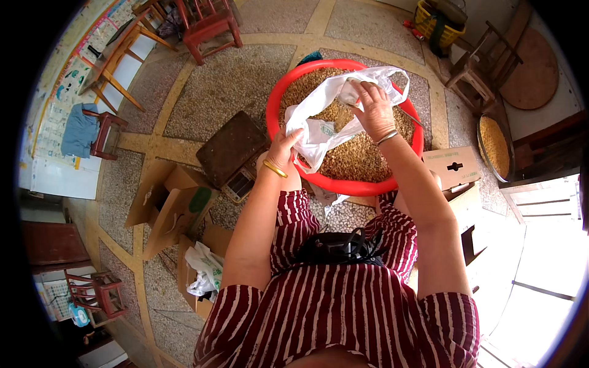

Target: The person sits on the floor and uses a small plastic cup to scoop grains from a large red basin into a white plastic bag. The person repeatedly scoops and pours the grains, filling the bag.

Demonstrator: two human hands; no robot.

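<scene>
In front of my knees stands a red plastic basin (348, 186) full of small, brownish, grain-like pieces (363, 161). Above it a thin white plastic bag (317, 99) hangs open, its mouth facing up and one handle loop out to the right. My left hand (286, 146) pinches the near-left edge of this bag. Over the far side of the bag's mouth, my right hand (373, 108) grips a whitish, translucent container (348, 94), partly hidden by the fingers. The lower part of the bag covers some of the pieces. A thin stick or handle (411, 117) leans on the basin's right side.
A platform scale (233, 149) with a display lies left of the basin. Open cardboard boxes (177, 202) are at my left, one holding plastic bags (204, 269). Another carton (453, 165) stands at my right. Farther right is a round tray of yellow grain (494, 147).
</scene>
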